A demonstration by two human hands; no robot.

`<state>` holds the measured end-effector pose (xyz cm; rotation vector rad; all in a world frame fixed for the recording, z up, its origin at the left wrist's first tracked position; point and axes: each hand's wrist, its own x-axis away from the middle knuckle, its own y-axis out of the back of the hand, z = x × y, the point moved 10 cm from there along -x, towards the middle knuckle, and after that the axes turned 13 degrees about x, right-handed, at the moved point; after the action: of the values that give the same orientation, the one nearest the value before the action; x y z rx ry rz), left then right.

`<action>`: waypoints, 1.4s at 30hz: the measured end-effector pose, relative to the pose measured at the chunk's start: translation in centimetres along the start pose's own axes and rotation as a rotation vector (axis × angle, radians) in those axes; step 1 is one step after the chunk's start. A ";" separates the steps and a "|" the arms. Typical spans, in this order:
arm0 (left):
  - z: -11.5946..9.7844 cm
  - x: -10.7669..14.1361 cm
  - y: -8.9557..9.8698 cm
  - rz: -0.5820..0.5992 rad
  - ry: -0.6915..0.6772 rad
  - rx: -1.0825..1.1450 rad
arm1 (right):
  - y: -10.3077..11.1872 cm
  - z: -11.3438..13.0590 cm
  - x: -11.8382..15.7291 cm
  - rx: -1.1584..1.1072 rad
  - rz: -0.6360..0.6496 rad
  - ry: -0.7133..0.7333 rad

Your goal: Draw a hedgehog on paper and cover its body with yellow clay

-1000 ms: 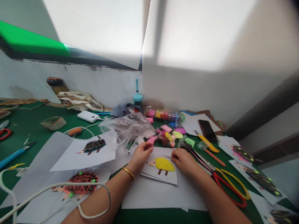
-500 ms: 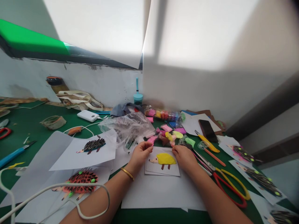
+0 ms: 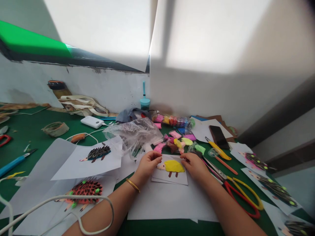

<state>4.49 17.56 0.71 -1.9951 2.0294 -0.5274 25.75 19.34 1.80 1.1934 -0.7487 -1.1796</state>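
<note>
A small white card (image 3: 157, 178) bears a yellow clay hedgehog (image 3: 174, 166) with a pale snout and brown legs. Another card shows beneath it, and both lie over a large white sheet (image 3: 172, 203). My left hand (image 3: 150, 164) is at the card's upper left corner, thumb and forefinger nearly together. At the upper right corner is my right hand (image 3: 193, 163), its fingers bent and close together. Whether either hand grips the card's edge is too small to make out.
Left are a black-spiked hedgehog picture (image 3: 99, 153), a red one (image 3: 86, 191) and a white cable (image 3: 81, 197). Behind lie a plastic bag (image 3: 134, 132) and coloured clay packets (image 3: 174, 134). Right are scissors (image 3: 242, 196), a yellow cutter (image 3: 219, 149), a phone (image 3: 218, 136) and more hedgehog pictures (image 3: 273, 188).
The small cards have shifted slightly left in view. My right hand has moved slightly left and its fingers look a little more lifted at the card's corner.
</note>
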 end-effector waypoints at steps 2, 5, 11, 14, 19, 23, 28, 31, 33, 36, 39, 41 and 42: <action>0.0 0.0 0.2 -0.021 0.003 0.019 | 0.3 0.1 0.0 0.027 0.006 -0.010; -0.3 0.1 0.3 -0.033 0.003 0.034 | 0.7 0.3 0.1 0.048 0.013 -0.011; -0.4 0.3 0.1 -0.034 0.015 0.065 | 0.8 0.3 0.2 0.124 -0.035 0.027; 0.0 0.4 -0.3 -0.009 0.042 0.098 | 1.4 0.5 0.4 0.181 -0.130 0.061; 0.4 0.4 -0.8 0.036 0.053 0.120 | 2.8 2.5 1.4 0.082 -0.253 0.158; 0.3 0.6 -1.4 0.101 0.017 0.038 | 3.8 5.5 2.6 -0.057 -0.284 0.253; -0.1 1.4 -2.6 0.170 -0.036 -0.075 | 3.8 8.5 3.7 -0.183 -0.277 0.333; -0.6 2.0 -3.5 0.203 -0.059 -0.165 | 3.8 9.1 3.9 -0.202 -0.283 0.325; -0.7 2.4 -4.1 0.231 -0.050 -0.178 | 4.0 9.2 4.0 -0.216 -0.291 0.318; -0.6 2.7 -4.3 0.239 -0.015 -0.147 | 4.4 9.2 4.1 -0.238 -0.302 0.320; -0.6 2.6 -4.2 0.246 -0.014 -0.161 | 4.7 9.1 4.2 -0.241 -0.315 0.330; -0.6 2.5 -4.0 0.258 -0.029 -0.212 | 4.7 9.0 4.2 -0.241 -0.315 0.335; -0.5 2.5 -4.0 0.264 -0.030 -0.228 | 4.7 9.0 4.1 -0.239 -0.308 0.337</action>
<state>7.80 15.14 3.07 -1.7938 2.3766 -0.2168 19.95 12.50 8.02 1.2895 -0.1677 -1.2347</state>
